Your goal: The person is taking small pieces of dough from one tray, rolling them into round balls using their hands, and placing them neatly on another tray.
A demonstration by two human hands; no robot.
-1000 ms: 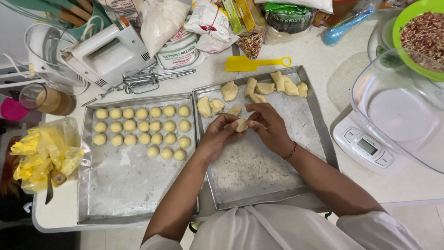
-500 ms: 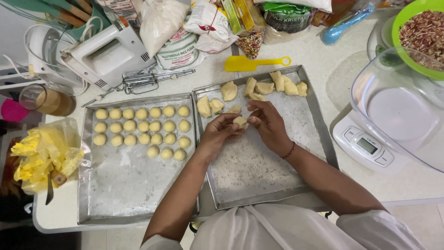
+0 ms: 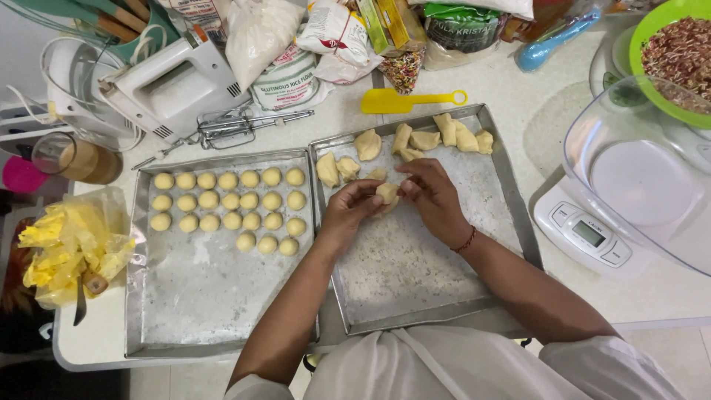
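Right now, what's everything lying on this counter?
dough balls: 21, pale yellow, left tray
dough chunks: about nine, pale, top of right tray
dough piece: one, between both hands
spatula: one, yellow, above right tray
mixer: one, white, top left
beaters: metal, beside mixer
scale: white, right, under clear bowl
green bowl: top right
left hand; right hand: over right tray

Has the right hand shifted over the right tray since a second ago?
Barely. The right hand sits slightly nearer the far rim of the right tray, pinching the dough piece together with the left hand.
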